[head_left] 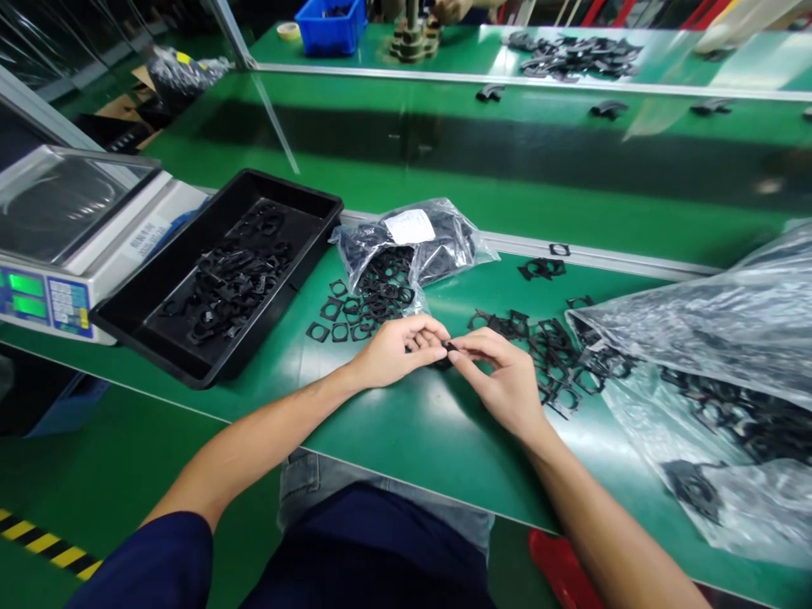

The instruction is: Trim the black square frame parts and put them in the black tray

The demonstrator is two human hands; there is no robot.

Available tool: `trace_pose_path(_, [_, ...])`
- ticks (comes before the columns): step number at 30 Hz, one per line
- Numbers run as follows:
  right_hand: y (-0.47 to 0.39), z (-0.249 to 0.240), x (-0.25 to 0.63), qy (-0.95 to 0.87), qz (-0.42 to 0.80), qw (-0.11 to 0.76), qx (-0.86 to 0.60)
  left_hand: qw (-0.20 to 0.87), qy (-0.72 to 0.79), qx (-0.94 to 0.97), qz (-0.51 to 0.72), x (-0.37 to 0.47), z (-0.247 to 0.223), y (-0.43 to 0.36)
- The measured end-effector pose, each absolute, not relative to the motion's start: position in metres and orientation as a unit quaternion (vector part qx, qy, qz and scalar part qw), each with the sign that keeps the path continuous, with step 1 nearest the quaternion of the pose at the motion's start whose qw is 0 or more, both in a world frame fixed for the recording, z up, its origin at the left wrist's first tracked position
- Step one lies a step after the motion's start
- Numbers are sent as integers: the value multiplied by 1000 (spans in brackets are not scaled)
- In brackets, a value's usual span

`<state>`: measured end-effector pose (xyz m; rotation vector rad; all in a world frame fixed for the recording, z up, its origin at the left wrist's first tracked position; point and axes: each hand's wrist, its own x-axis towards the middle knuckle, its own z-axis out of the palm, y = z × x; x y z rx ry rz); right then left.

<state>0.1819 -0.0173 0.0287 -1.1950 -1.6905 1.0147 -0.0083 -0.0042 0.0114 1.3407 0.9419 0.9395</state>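
My left hand (403,348) and my right hand (501,372) meet over the green table (406,431), both pinching a small black plastic part (449,348). The fingers cover most of it. Just beyond my left hand, flat black ring-shaped pieces (386,288) spill from a clear plastic bag (444,245) with a white label. To the right of my right hand lies a loose pile of black frame-like pieces (555,351), reaching toward a large clear bag (698,313) with many more inside.
A black tray (279,296) of black parts stands at left, beside a digital scale (95,296). A metal rail (609,264) borders the moving-belt-like green strip (393,186), where curved black pieces (490,93) lie along its far side. A blue bin (330,30) stands at the back.
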Motion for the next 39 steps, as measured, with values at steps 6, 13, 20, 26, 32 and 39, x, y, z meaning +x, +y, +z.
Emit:
trace_pose_path(6, [-19,27,180,-632,433,430,-478,653,397,491,417,-8,9,-2])
trace_pose_path(13, [-21,25,177,-640,454,408,-467,678,384,442,444,-11,12,1])
trace_pose_path(20, [-17,31,179,-596,539,408,-434,692,387,438,424,-13,10,2])
trace_pose_path(26, [-16,34,180,-611,543,377,-436,683,389,450,424,-12,8,2])
trace_pose_path(32, [-18,33,179,-642,500,376,-443,685,397,432,432,-11,8,2])
trace_pose_path(39, [-20,36,179,-677,457,371,-442,717,375,420,411,-16,10,4])
